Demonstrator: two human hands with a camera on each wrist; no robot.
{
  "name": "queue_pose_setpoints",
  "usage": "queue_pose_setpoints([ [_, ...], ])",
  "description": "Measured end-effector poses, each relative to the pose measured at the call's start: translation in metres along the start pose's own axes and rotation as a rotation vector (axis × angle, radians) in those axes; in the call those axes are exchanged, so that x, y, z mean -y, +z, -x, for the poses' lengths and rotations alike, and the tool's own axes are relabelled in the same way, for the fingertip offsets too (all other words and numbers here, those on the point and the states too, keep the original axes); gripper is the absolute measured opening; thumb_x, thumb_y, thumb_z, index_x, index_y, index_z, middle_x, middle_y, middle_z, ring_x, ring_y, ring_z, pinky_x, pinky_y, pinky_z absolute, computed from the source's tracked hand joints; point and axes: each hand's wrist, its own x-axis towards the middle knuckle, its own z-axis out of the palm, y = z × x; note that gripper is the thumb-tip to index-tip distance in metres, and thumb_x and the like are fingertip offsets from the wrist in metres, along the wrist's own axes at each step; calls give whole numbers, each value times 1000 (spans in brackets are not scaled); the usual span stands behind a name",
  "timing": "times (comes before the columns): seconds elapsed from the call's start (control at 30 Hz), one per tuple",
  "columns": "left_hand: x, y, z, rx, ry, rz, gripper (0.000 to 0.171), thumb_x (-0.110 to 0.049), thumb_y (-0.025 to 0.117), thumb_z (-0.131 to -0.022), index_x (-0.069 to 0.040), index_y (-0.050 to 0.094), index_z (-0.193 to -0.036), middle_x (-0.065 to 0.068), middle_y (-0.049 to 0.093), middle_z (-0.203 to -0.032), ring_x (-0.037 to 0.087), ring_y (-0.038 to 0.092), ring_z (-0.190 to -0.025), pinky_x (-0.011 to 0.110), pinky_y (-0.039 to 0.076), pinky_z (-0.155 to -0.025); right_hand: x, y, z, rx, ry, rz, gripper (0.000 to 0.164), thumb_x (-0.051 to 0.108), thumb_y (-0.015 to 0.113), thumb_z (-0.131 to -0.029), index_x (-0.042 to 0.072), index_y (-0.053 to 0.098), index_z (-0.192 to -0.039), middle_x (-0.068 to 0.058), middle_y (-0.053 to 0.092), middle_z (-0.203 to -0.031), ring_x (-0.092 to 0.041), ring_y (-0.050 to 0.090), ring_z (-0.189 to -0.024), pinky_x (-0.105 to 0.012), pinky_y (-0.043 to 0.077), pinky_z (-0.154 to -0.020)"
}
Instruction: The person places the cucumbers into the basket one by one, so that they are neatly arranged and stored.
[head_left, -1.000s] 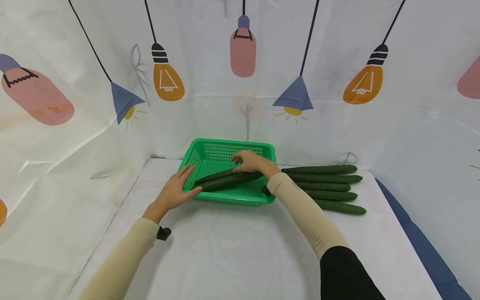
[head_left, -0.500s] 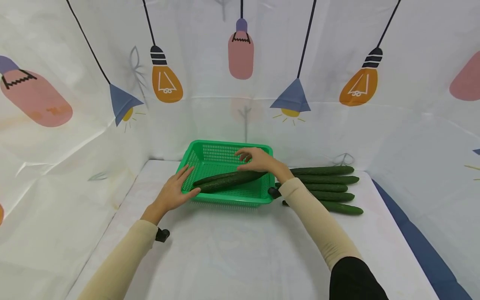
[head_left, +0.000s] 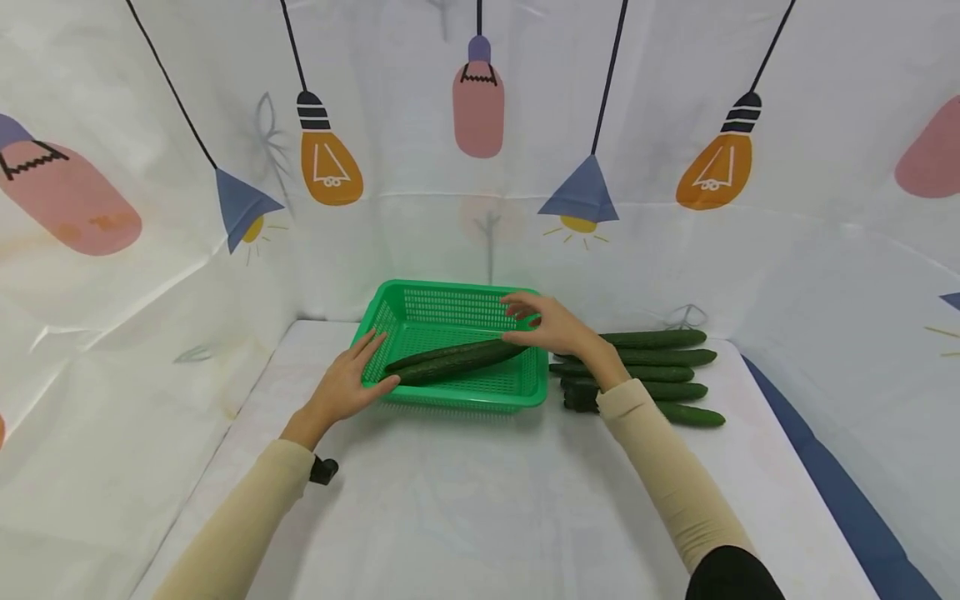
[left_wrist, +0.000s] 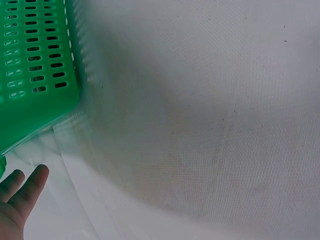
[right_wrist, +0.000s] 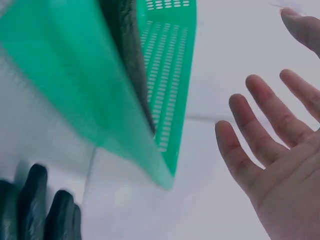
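A green plastic basket (head_left: 450, 400) with slotted walls stands toward the back of the table. Two long dark green cucumbers (head_left: 461, 362) lie side by side inside it, slanting up to the right. My left hand (head_left: 341, 387) is at the basket's left front corner, fingers straight and thumb apart, seemingly touching the rim. In the left wrist view only a few fingertips (left_wrist: 31, 187) show beside the basket. Above the basket's right rim is my right hand (head_left: 555, 327), with bent, spread fingers and nothing held. The right wrist view shows its fingers (right_wrist: 260, 130) apart and the palm bare.
Several more cucumbers (head_left: 671, 357) lie in a row on the white table (head_left: 465, 500), right of the basket; my right forearm partly covers them. White sheeting (head_left: 420, 237) printed with lamps rises close behind the basket and along the left.
My right hand has moved right, from over the cucumbers in the basket to the right rim, nearer the row outside. My left hand and the basket have stayed about in place.
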Motion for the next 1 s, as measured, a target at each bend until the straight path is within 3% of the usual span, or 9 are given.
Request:
queue_pose_setpoints([
  [0.27,0,0,0,-12,6,3,87,-57,64,-95,-21,27,-165,15,23,-171,52,37,-145,74,33,-110,-11,-15,47,-52,29,-50,63,30,73,-97,15,48,-153,-16,60,-141,-40,57,-129,-58,47,-107],
  [0.4,0,-1,1,-14,5,-2,88,-57,64,-95,-17,29,-164,16,24,-170,53,38,-144,74,34,-110,-19,-25,78,-123,66,-62,59,28,72,-98,17,50,-152,-17,63,-138,-32,63,-122,-49,52,-103],
  [0.5,1,-1,1,-12,4,-2,88,-57,63,-95,-18,28,-164,16,24,-170,53,39,-144,74,34,-109,-27,-31,106,-206,89,-68,53,23,70,-100,17,53,-150,-17,66,-132,-20,65,-115,-36,54,-98],
  [0.7,1,0,3,-7,-4,2,89,-57,64,-94,-18,27,-165,16,24,-170,53,38,-144,74,34,-109,-44,-35,161,-356,98,-68,47,15,68,-100,10,56,-146,-19,66,-128,1,64,-108,-15,51,-90],
  [1.0,0,0,2,-17,3,4,88,-57,64,-95,-19,27,-165,16,24,-170,53,38,-144,74,33,-110,-73,-41,227,-487,180,63,53,14,72,-97,7,54,-147,-10,65,-128,11,55,-113,-8,46,-89],
])
